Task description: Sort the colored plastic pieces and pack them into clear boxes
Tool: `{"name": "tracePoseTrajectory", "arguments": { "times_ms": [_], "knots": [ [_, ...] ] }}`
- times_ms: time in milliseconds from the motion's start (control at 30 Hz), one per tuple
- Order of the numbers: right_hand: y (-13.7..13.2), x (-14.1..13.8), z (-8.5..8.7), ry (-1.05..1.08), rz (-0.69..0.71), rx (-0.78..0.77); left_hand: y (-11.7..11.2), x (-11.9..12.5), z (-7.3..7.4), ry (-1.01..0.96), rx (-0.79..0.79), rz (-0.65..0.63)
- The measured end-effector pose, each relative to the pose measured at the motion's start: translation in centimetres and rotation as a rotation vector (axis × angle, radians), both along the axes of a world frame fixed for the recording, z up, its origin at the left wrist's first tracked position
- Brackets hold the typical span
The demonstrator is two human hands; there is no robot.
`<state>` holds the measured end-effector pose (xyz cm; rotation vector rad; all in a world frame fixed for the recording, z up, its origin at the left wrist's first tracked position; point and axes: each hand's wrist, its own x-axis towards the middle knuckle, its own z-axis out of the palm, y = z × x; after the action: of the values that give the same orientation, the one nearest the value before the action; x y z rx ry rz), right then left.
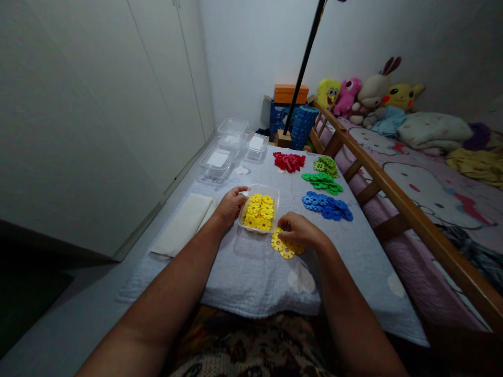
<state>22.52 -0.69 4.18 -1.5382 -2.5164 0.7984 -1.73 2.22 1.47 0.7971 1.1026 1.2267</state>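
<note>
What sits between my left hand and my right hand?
The clear box holding yellow pieces; the head view shows your left hand at its side, your right hand at loose ones.

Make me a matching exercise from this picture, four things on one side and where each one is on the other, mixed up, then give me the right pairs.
Things:
1. Left hand
2. Folded cloth
3. Right hand
4. Red pile

Places:
A. Over the loose yellow pieces
B. Farther from the person than the blue pile
C. At the left side of the clear container
D. Lying on the left part of the tablecloth

Right pairs: 1-C, 2-D, 3-A, 4-B
</note>
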Motion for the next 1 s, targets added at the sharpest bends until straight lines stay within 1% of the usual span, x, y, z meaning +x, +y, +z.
{"name": "tracePoseTrajectory", "arguments": {
  "times_ms": [100, 200, 300, 400, 533, 633, 733, 833, 933, 1000],
  "knots": [
    [0.1, -0.2, -0.4, -0.005, 0.014, -0.03, 0.0, 0.0, 0.0, 0.014, -0.004, 0.001],
    [0.3, 0.1, -1.0, 0.061, -0.021, -0.067, 0.0, 0.0, 0.0, 0.003, 0.003, 0.003],
    [0.6, 0.6, -1.4, 0.171, -0.075, -0.16, -0.1, 0.0, 0.1, 0.0, 0.01, 0.0],
    [0.6, 1.2, -1.5, 0.314, -0.129, -0.259, -0.2, 0.0, 0.2, 0.003, 0.007, -0.003],
    [0.6, 1.6, -1.3, 0.466, -0.207, -0.307, -0.2, -0.1, 0.2, 0.005, 0.004, -0.005],
    [0.8, 2.0, -1.2, 0.541, -0.231, -0.254, -0.2, -0.1, 0.0, 0.005, 0.008, 0.0],
    [1.2, 2.5, -0.8, 0.627, -0.303, -0.125, -0.1, -0.2, -0.2, 0.015, 0.005, 0.005],
    [1.9, 2.5, -0.1, 0.724, -0.379, 0.013, 0.0, -0.2, -0.3, 0.008, 0.012, 0.008],
    [2.6, 1.7, 0.8, 0.78, -0.378, 0.103, 0.0, -0.1, -0.2, -0.001, 0.014, 0.008],
    [3.1, 0.6, 1.3, 0.763, -0.348, 0.147, 0.0, -0.1, -0.3, 0.0, 0.015, 0.004]
  ]
}}
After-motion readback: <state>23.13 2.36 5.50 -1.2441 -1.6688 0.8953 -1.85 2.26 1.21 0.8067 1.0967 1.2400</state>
